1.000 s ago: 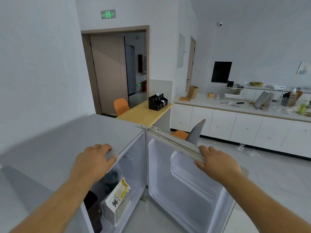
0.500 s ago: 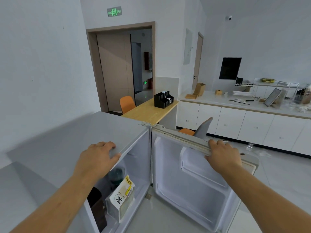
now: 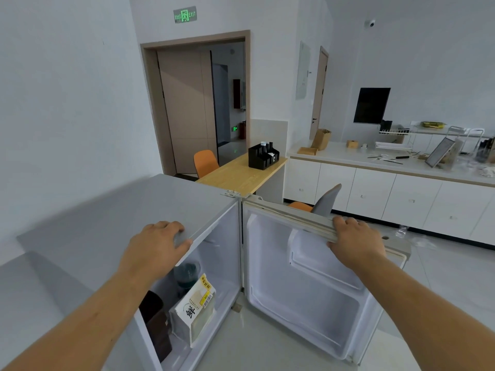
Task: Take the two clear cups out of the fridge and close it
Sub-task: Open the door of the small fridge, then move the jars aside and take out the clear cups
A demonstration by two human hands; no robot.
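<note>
A small grey fridge (image 3: 112, 226) stands in front of me with its door (image 3: 308, 287) swung wide open to the right. My left hand (image 3: 156, 249) rests on the front edge of the fridge top, fingers curled over it. My right hand (image 3: 355, 242) grips the top edge of the open door. Inside the fridge I see a clear cup with a dark lid (image 3: 186, 275) at the back, a bread bag (image 3: 195, 309) in front of it and a dark brown container (image 3: 155, 319) at the left. A second clear cup is not visible.
A wooden table (image 3: 241, 174) with a black organiser (image 3: 263, 156) stands behind the fridge, with an orange chair (image 3: 205, 162) beside it. A grey chair back (image 3: 326, 202) rises just behind the door. White cabinets and a cluttered counter (image 3: 388, 167) run along the right.
The fridge door has swung further open to the right with my right hand on its top edge. My left hand has stayed on the fridge top.
</note>
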